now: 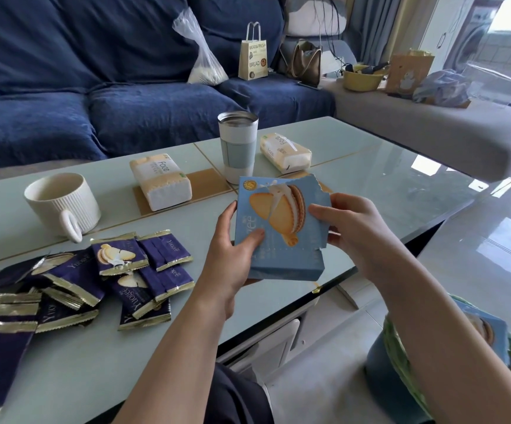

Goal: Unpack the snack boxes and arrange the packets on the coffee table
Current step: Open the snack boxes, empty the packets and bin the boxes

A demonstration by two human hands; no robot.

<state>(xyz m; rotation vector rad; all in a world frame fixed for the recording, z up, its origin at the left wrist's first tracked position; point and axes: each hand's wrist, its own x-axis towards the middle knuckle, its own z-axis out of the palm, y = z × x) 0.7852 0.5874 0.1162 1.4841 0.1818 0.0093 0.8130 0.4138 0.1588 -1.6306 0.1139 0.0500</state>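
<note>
A light blue snack box (281,231) with a sandwich biscuit printed on it is held over the near edge of the coffee table (370,166). My left hand (232,255) grips its left side with the thumb on the front. My right hand (355,234) holds its right end, where the torn flap stands open. Several dark blue packets with gold crimped ends (101,280) lie in a loose pile on the table's near left. Another light blue box (486,332) lies at the lower right, off the table, partly hidden by my right forearm.
A white ribbed mug (61,203), two tissue packs (161,180) (286,153) and a steel-lidded tumbler (238,145) stand behind the box. A blue sofa (95,87) with bags runs along the back. A grey bench (431,127) lies at right.
</note>
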